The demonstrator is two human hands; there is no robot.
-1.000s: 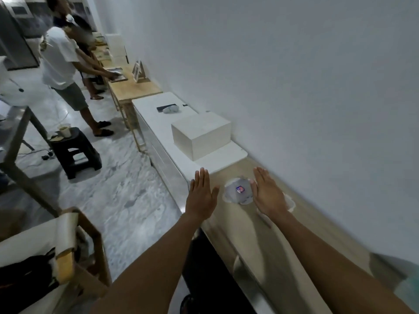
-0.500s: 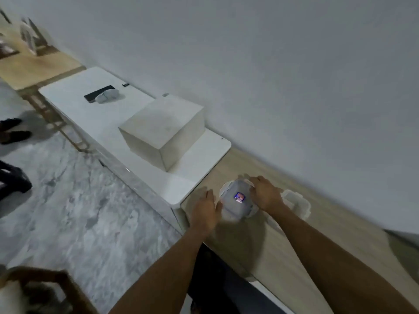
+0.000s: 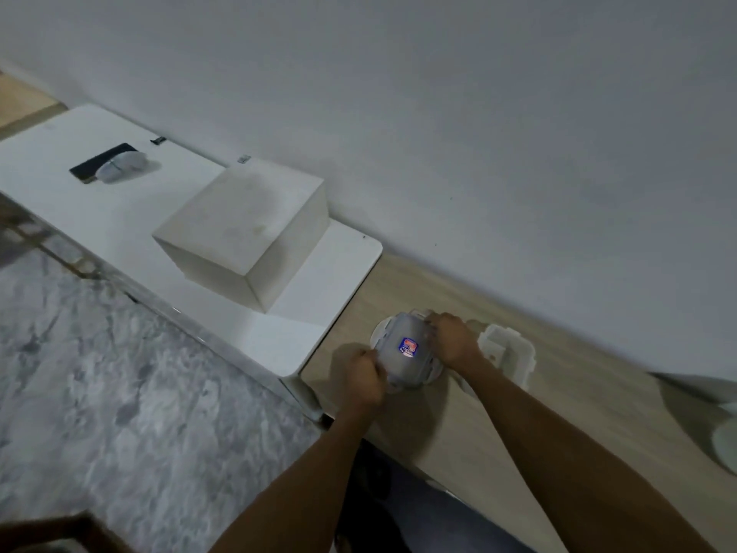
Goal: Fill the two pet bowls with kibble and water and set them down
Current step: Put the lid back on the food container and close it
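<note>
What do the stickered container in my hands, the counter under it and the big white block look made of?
The stickered container looks like translucent plastic: matte grey-white, with moulded tabs at the rim. The counter is wood or wood-look laminate: pale, with straight grain lines and low sheen. The block is unclear, perhaps painted board or stone: flat off-white, faintly smudged.

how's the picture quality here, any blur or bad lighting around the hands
Head view: dim, flat light with a grey cast; a soft shadow lies on the wooden counter beside the left hand; that hand, the right hand and the lidded container look slightly smeared; its sticker glows oversaturated and unreadable; the whole frame sits tilted.
</note>
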